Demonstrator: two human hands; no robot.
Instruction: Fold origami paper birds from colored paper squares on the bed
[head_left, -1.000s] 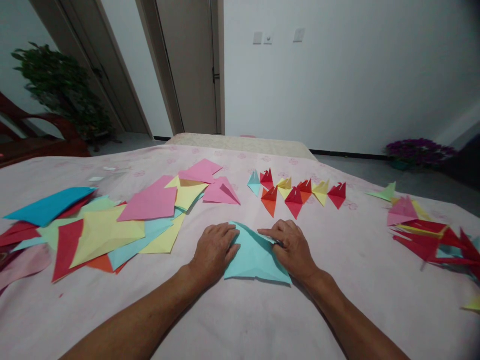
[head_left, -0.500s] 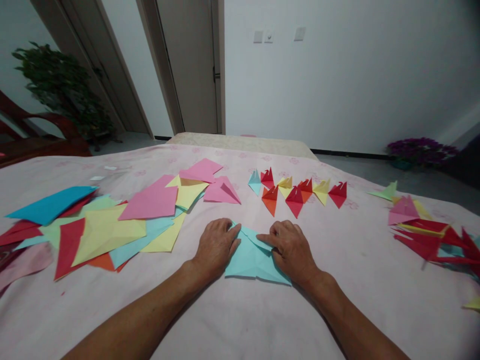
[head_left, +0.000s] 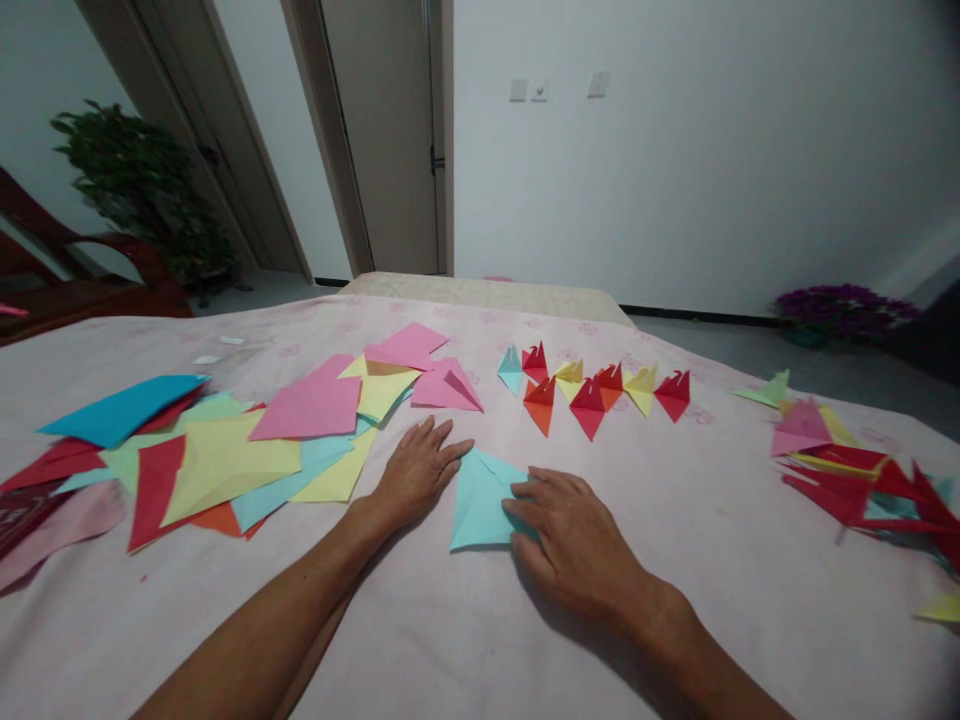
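A folded light blue paper (head_left: 480, 505) lies flat on the pink-white cloth in front of me. Over its right part rests my right hand (head_left: 566, 530), palm down with fingers spread, hiding that side of the sheet. My left hand (head_left: 420, 468) is at the paper's upper left edge, fingers apart, fingertips at or just beside the corner. Beyond the hands stand several small folded paper birds, among them a red one (head_left: 589, 403), an orange one (head_left: 540, 402) and a light blue one (head_left: 511, 369).
To the left lies a spread pile of coloured papers, with a yellow sheet (head_left: 229, 465) and a pink sheet (head_left: 307, 400) on top. More folded red pieces (head_left: 832, 485) are heaped at the right. The cloth (head_left: 420, 620) covers the table.
My right hand has come down flatter over the paper's right side, its fingers opened out. My left hand has shifted slightly left and up, off the paper's face. The view has shifted slightly.
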